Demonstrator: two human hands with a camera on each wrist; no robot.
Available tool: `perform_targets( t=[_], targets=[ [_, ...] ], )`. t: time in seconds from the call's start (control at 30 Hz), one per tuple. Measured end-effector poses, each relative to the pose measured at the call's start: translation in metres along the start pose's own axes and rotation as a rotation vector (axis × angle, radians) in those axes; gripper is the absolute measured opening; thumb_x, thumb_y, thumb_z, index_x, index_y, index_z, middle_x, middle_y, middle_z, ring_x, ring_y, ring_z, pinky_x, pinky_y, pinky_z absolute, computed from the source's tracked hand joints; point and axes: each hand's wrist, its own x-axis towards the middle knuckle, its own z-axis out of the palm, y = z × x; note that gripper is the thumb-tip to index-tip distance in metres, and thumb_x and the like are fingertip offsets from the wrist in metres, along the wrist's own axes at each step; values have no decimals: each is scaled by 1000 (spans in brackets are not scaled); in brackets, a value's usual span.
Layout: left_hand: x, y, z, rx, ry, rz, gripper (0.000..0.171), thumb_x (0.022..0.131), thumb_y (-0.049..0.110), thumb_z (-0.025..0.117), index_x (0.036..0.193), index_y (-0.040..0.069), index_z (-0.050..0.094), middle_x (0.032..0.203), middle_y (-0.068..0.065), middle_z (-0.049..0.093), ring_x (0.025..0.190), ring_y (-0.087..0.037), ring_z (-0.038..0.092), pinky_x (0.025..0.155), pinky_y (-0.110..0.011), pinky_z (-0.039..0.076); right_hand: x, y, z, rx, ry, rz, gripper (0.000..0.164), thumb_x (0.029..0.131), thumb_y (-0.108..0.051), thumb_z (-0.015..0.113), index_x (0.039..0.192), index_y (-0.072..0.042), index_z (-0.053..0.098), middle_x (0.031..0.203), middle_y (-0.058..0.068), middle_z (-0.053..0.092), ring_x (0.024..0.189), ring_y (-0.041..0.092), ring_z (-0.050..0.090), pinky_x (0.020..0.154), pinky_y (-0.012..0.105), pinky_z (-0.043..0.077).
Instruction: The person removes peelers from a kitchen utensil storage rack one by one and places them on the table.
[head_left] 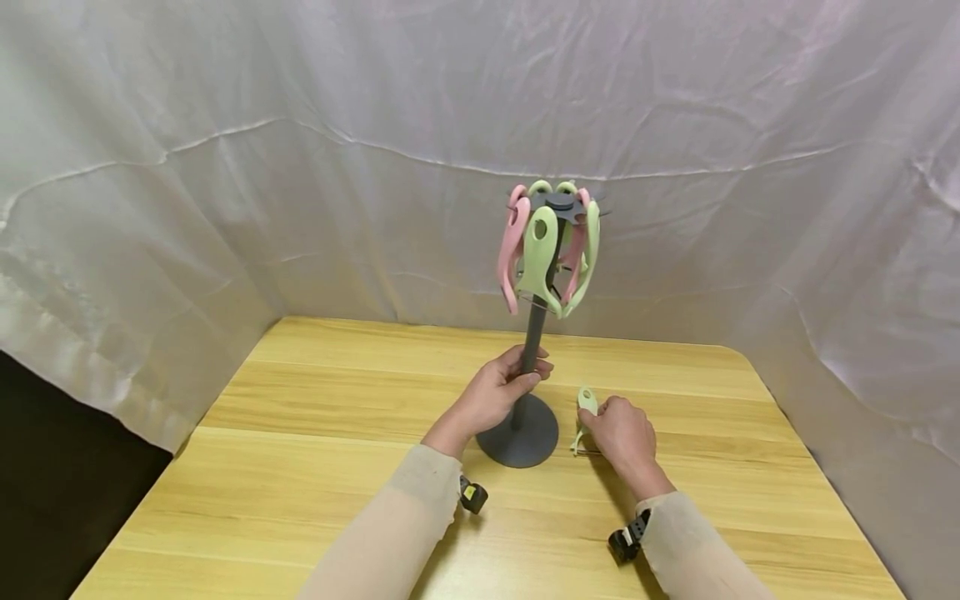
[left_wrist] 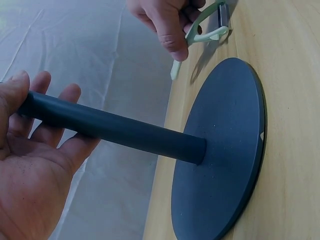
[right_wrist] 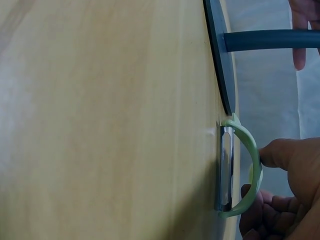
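A dark grey stand (head_left: pixel 534 327) rises upright from its round base (head_left: pixel 542 433) on the table. My left hand (head_left: pixel 489 395) holds its pole (left_wrist: pixel 125 129) above the base, thumb on one side and fingers round the other. To the right of the base, my right hand (head_left: pixel 624 435) pinches a light green peeler (head_left: pixel 587 400) by its handle, between thumb and fingers. The peeler's metal blade (right_wrist: pixel 223 165) is low, at or just above the tabletop; contact is hard to tell. Part of the handle is hidden by the right hand.
Several green peelers (head_left: pixel 537 254) and pink peelers (head_left: pixel 512 247) hang from hooks round the top of the stand. Under everything is a wood-grain table (head_left: pixel 315 467). A pale curtain (head_left: pixel 375 225) surrounds the table's back and sides.
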Motion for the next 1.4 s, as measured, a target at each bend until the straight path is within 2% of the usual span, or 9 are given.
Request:
perform_targets(
  t=[0.4, 0.7, 1.03, 1.4],
  targets=[
    [1, 1, 0, 1, -1, 4, 30, 110, 14, 57, 139, 15, 60, 136, -11, 68, 130, -21, 66, 111, -39, 52, 3, 2, 0, -8, -26, 10, 47, 96, -40, 66, 59, -19, 46, 55, -7, 37, 53, 15, 39, 48, 31, 29],
    [2, 0, 0, -7, -7, 7, 30, 110, 14, 57, 140, 15, 59, 140, -19, 66, 131, -23, 65, 112, -41, 52, 4, 2, 3, -17, -24, 18, 49, 95, -41, 65, 57, -19, 44, 53, -7, 36, 53, 16, 39, 48, 32, 30],
    [0, 2, 0, 8, 1, 6, 29, 110, 13, 57, 139, 15, 59, 138, -15, 67, 130, -21, 66, 112, -41, 52, 6, 4, 5, -13, -27, 17, 49, 95, -41, 64, 57, -19, 43, 53, -7, 34, 53, 16, 36, 48, 32, 29],
    [-1, 1, 0, 17, 8, 1, 30, 110, 14, 58, 139, 18, 60, 135, -7, 69, 129, -20, 66, 111, -39, 52, 5, 4, 5, -16, -39, 26, 47, 95, -41, 64, 58, -18, 46, 55, -5, 39, 55, 18, 43, 48, 33, 32]
  ],
)
